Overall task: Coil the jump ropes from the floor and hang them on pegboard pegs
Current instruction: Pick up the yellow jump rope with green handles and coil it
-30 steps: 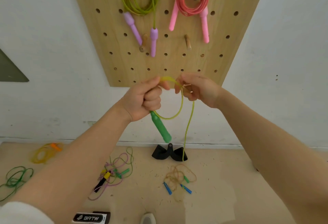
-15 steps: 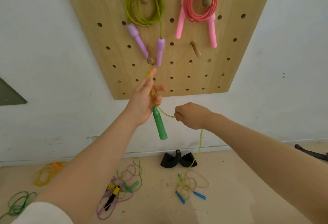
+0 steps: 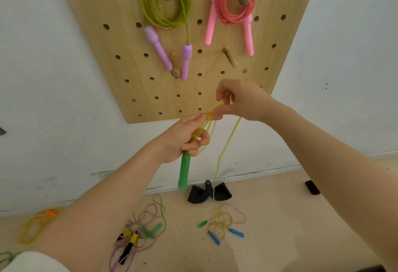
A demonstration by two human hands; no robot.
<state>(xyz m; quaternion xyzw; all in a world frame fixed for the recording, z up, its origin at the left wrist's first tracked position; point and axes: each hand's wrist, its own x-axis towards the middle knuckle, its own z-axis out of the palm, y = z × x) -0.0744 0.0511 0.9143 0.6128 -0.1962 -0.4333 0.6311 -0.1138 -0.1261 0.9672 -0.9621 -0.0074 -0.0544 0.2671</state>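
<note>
The left hand (image 3: pixel 185 137) gripped the green handle (image 3: pixel 184 171) of a yellow rope (image 3: pixel 224 153), its fingers curled round the handle's top and a few gathered loops, the handle hanging down below the fist. Just right and above, the right hand (image 3: pixel 239 100) pinched the rope's loops between thumb and fingertips, the two hands nearly touching. From the right hand a single strand dropped to the floor (image 3: pixel 280 228), where it ended in a loose tangle (image 3: pixel 226 220) with a small green piece and two blue handles (image 3: pixel 224 234) beside it. Both hands were in front of the pegboard's (image 3: pixel 120 41) lower edge, which met bare white wall (image 3: pixel 53 99) on either side. On the board, far up, a green coil (image 3: pixel 165 2) with purple handles hung on the left peg, a pink coil (image 3: pixel 234 2) with pink handles on the right peg; two lower pegs (image 3: pixel 230 57) were free. On the floor a black object (image 3: pixel 209 193) lay against the wall's base, a mixed rope pile (image 3: pixel 140 230) lay to the near left, an orange-handled rope (image 3: pixel 41 222) further left, and a green rope (image 3: pixel 8 256) at the left edge.
</note>
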